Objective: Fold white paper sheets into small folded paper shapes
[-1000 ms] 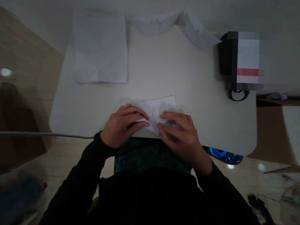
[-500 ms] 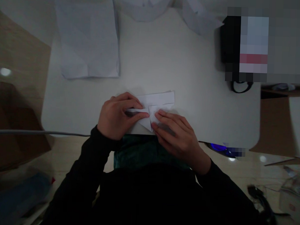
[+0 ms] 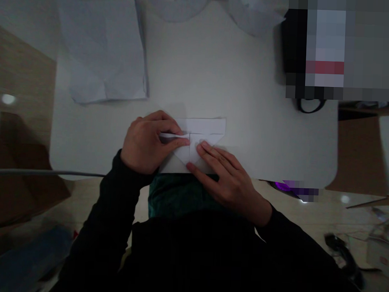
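Note:
A small folded sheet of white paper (image 3: 201, 125) lies near the front edge of the table, a straight band along its far side and a pointed end toward me. My left hand (image 3: 150, 140) pinches a raised flap on the paper's left part between thumb and fingers. Fingers of my right hand (image 3: 225, 172) rest stretched out on the right part, pressing it to the tabletop. A crease runs down the middle between the two hands. The paper's left end is hidden behind my left hand.
The white table (image 3: 247, 101) carries a stack of large paper sheets (image 3: 102, 53) at back left. Folded paper shapes (image 3: 177, 7) stand at the far edge. A black object with a strap (image 3: 310, 106) sits at right. Cardboard boxes (image 3: 356, 154) flank the table; a grey cable (image 3: 47, 172) crosses at left.
The right flap, slightly lifted before, now lies flatter under my right hand, whose fingers have spread more. My left hand keeps its pinch. The whole view has shifted slightly.

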`<state>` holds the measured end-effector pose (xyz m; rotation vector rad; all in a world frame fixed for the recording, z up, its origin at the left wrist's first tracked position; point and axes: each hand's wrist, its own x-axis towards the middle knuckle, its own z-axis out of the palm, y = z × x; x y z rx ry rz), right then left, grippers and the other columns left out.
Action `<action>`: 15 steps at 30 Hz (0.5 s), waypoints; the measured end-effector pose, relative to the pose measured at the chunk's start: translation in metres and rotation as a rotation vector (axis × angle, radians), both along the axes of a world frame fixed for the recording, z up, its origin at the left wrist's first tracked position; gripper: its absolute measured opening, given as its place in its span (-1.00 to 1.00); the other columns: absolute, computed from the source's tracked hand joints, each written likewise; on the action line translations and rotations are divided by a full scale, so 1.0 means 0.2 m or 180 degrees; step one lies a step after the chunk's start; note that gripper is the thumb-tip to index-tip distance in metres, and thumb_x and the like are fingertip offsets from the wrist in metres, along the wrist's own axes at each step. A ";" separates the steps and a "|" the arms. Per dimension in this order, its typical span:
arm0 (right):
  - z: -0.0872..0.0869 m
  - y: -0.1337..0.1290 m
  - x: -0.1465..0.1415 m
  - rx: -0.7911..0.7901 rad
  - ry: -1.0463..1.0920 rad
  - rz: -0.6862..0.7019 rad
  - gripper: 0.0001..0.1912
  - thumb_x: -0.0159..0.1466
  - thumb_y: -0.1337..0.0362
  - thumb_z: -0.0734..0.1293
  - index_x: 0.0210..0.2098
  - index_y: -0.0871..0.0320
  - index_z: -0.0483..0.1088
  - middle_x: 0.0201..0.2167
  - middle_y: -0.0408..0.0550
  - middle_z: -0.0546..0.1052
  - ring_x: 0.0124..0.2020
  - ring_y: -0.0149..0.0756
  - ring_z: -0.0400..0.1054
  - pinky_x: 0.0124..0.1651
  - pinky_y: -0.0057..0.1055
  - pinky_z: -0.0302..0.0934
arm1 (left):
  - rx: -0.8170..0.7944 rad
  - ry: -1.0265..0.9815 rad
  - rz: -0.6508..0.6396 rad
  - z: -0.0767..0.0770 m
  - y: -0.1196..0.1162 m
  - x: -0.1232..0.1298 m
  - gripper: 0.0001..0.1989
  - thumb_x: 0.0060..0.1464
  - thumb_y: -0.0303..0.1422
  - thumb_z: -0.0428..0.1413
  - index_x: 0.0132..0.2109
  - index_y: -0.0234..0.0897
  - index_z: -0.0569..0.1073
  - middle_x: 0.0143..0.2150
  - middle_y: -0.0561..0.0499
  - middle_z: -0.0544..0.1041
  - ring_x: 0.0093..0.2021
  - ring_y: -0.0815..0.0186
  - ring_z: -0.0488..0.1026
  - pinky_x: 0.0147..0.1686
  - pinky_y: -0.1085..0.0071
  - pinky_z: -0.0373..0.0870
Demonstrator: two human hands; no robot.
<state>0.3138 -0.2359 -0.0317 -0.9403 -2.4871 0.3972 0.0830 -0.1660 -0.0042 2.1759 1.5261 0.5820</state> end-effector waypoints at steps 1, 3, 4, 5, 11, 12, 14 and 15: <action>0.00 0.00 0.00 -0.0003 0.0004 0.0005 -0.52 0.33 0.43 0.29 0.23 0.08 0.33 0.33 0.15 0.30 0.42 -0.06 0.06 0.31 0.02 0.22 | -0.0009 -0.0039 -0.0032 0.00 0.00 0.00 -0.75 0.11 -0.11 0.24 -0.32 -0.20 0.58 -0.25 0.03 0.59 -0.29 0.31 0.54 -0.25 0.32 0.46; 0.01 0.00 0.00 -0.0038 -0.0001 0.0027 -0.53 0.33 0.43 0.29 0.23 0.09 0.34 0.34 0.16 0.29 0.42 -0.05 0.05 0.31 0.02 0.21 | -0.0024 -0.0137 -0.0066 -0.01 0.01 0.00 -0.74 0.11 -0.10 0.24 -0.32 -0.20 0.58 -0.26 0.03 0.59 -0.32 0.32 0.53 -0.29 0.34 0.46; 0.01 0.01 0.00 -0.0074 -0.0009 0.0030 -0.53 0.33 0.43 0.29 0.22 0.09 0.34 0.35 0.16 0.28 0.43 -0.05 0.04 0.31 0.03 0.20 | -0.0009 -0.0187 -0.0053 -0.01 0.01 0.00 -0.73 0.09 -0.08 0.24 -0.33 -0.19 0.58 -0.27 0.03 0.59 -0.34 0.32 0.53 -0.31 0.35 0.46; 0.01 0.01 -0.01 -0.0111 -0.0013 0.0022 -0.54 0.34 0.43 0.29 0.21 0.08 0.35 0.35 0.15 0.27 0.43 -0.05 0.03 0.32 0.04 0.19 | 0.0009 -0.0222 -0.0024 -0.01 0.01 0.00 -0.71 0.08 -0.06 0.25 -0.35 -0.18 0.57 -0.28 0.02 0.58 -0.35 0.31 0.52 -0.33 0.35 0.45; 0.02 0.00 -0.03 -0.0243 0.0035 -0.0067 -0.58 0.34 0.43 0.28 0.17 0.07 0.38 0.35 0.10 0.27 0.44 -0.05 -0.01 0.33 0.08 0.16 | -0.0149 -0.0149 -0.0005 -0.01 0.02 0.00 -0.66 0.08 0.02 0.20 -0.34 -0.15 0.56 -0.27 0.03 0.58 -0.38 0.30 0.50 -0.33 0.34 0.44; 0.02 0.00 -0.03 -0.0246 0.0047 -0.0064 -0.57 0.34 0.43 0.28 0.17 0.07 0.38 0.36 0.10 0.26 0.44 -0.05 -0.02 0.34 0.08 0.15 | -0.0179 -0.0141 -0.0008 -0.01 0.02 0.00 -0.66 0.08 0.03 0.20 -0.34 -0.15 0.56 -0.27 0.03 0.58 -0.38 0.29 0.50 -0.33 0.33 0.44; 0.01 -0.01 -0.03 -0.0212 0.0046 -0.0025 -0.56 0.34 0.43 0.28 0.19 0.09 0.36 0.37 0.12 0.24 0.45 -0.05 -0.04 0.35 0.08 0.14 | -0.0243 -0.0118 0.0003 -0.01 0.03 0.00 -0.65 0.08 0.04 0.19 -0.35 -0.15 0.56 -0.26 0.02 0.58 -0.36 0.26 0.51 -0.32 0.31 0.44; 0.01 -0.01 -0.02 -0.0174 0.0037 0.0004 -0.56 0.34 0.44 0.28 0.20 0.12 0.35 0.37 0.16 0.23 0.46 -0.04 -0.06 0.35 0.08 0.13 | -0.0282 -0.0107 0.0017 -0.01 0.03 0.00 -0.65 0.08 0.04 0.18 -0.35 -0.15 0.56 -0.26 0.02 0.58 -0.35 0.25 0.52 -0.32 0.31 0.44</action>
